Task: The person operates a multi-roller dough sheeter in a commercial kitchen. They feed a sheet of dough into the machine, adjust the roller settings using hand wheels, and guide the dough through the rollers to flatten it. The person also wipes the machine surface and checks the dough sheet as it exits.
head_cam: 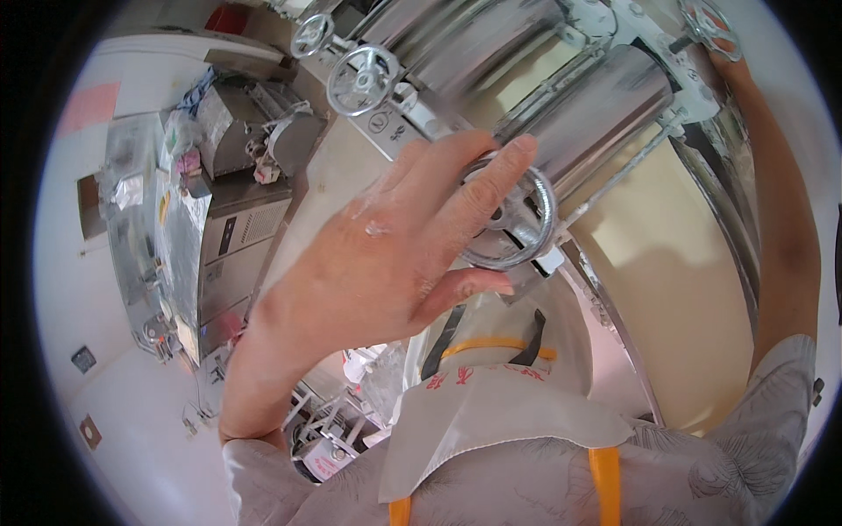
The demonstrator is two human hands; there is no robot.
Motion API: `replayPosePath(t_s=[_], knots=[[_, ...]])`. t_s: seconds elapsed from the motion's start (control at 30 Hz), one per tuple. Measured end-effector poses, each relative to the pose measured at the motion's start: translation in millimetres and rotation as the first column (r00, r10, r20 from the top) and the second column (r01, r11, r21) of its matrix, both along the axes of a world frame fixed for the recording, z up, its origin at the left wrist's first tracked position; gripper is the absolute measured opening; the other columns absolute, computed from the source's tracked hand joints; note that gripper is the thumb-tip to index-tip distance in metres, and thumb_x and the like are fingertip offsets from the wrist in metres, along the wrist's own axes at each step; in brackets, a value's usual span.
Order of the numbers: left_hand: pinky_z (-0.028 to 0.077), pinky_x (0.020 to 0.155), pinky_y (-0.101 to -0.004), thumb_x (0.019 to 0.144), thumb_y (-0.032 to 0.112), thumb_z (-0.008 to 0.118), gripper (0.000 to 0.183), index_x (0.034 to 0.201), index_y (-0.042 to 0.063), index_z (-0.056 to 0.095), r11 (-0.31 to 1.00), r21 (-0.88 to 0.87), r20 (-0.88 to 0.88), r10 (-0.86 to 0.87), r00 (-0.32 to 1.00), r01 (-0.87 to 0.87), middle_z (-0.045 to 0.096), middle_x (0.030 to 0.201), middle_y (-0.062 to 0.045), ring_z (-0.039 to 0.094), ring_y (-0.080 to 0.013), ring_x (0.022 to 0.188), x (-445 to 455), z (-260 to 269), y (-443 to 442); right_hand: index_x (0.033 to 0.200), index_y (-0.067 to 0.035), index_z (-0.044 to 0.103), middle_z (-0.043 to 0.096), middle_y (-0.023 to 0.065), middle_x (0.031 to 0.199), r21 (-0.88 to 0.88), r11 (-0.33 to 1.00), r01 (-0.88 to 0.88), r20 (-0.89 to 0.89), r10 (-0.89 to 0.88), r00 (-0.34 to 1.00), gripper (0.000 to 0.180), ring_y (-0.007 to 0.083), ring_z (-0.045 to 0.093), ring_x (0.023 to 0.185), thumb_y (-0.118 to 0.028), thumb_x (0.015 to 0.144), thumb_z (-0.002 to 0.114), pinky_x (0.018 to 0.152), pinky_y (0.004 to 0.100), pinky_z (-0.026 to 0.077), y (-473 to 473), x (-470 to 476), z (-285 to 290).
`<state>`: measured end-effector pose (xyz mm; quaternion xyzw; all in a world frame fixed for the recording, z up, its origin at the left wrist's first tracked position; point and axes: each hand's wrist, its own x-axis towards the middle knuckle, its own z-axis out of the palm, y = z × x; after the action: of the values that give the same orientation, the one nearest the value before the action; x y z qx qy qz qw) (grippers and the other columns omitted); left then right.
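My left hand [388, 256] is spread over the near metal handwheel [543, 217], its index finger lying across the wheel and the thumb held off the rim. Pale dough or flour residue sticks to its knuckles. At the upper right my right hand [725, 60] has its fingers around another handwheel [707, 20], which partly hides them. Between the two wheels runs a shiny steel roller [592, 112] of a rolling machine. A wide cream-coloured sheet [664, 263], seemingly dough, curves down below the roller.
Two more handwheels [363, 80] [312, 36] sit along the machine's left side, near a second roller [473, 39]. To the left stands a steel-topped cabinet [243, 230] with a metal machine [227, 128] on it. A metal rod [625, 167] crosses before the sheet. My apron [500, 407] hangs close to the frame.
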<state>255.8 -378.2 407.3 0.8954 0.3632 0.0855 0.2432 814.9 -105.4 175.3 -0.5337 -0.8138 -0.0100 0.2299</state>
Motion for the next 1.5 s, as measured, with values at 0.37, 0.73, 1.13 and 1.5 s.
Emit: replayPosePath(t_s=[0.37, 0.73, 1.13, 1.5], knots=[[0.054, 0.065, -0.0387, 0.081, 0.052, 0.078, 0.093, 0.141, -0.012, 0.044, 0.988, 0.117, -0.182, 0.123, 0.976, -0.103, 0.057, 0.107, -0.020, 0.062, -0.0334, 0.083, 22.2, 11.8, -9.4, 0.093, -0.004, 0.071, 0.072, 0.0189, 0.090, -0.024, 1.000, 0.000, -0.110, -0.003, 0.994, 0.023, 0.0389, 0.067, 0.084, -0.024, 0.088, 0.060, 0.072, 0.0466, 0.053, -9.1, -52.6, 32.3], [0.054, 0.078, -0.0419, 0.073, 0.042, 0.085, 0.091, 0.146, 0.000, 0.048, 1.000, 0.024, -0.139, -0.002, 0.990, 0.006, 0.056, 0.116, -0.019, 0.060, -0.0353, 0.097, 20.8, 19.9, 7.5, 0.087, -0.004, 0.073, 0.071, 0.0227, 0.084, 0.068, 0.997, 0.023, 0.105, -0.030, 0.994, 0.028, 0.0458, 0.067, 0.081, -0.030, 0.086, 0.060, 0.071, 0.0534, 0.053, 1.7, -31.6, 24.0], [0.053, 0.057, -0.0361, 0.080, 0.046, 0.084, 0.089, 0.141, -0.007, 0.047, 0.945, 0.157, -0.224, 0.318, 0.921, -0.287, 0.059, 0.099, -0.016, 0.063, -0.0269, 0.076, 44.0, 10.9, -23.0, 0.093, -0.008, 0.074, 0.072, 0.0072, 0.087, 0.086, 0.996, -0.035, -0.040, 0.039, 0.998, 0.027, 0.0218, 0.064, 0.078, -0.034, 0.088, 0.068, 0.069, 0.0397, 0.052, 24.5, 24.0, -27.6], [0.053, 0.089, -0.0399, 0.065, 0.030, 0.092, 0.095, 0.145, 0.000, 0.050, 0.965, -0.132, -0.119, 0.213, 0.970, -0.228, 0.061, 0.117, -0.017, 0.063, -0.0343, 0.102, 27.8, 22.6, -3.7, 0.088, -0.005, 0.073, 0.064, -0.0013, 0.074, -0.328, 0.940, 0.088, -0.499, -0.252, 0.829, 0.040, 0.0098, 0.054, 0.071, -0.045, 0.093, 0.070, 0.063, 0.0341, 0.047, -27.7, -62.7, 42.1]])
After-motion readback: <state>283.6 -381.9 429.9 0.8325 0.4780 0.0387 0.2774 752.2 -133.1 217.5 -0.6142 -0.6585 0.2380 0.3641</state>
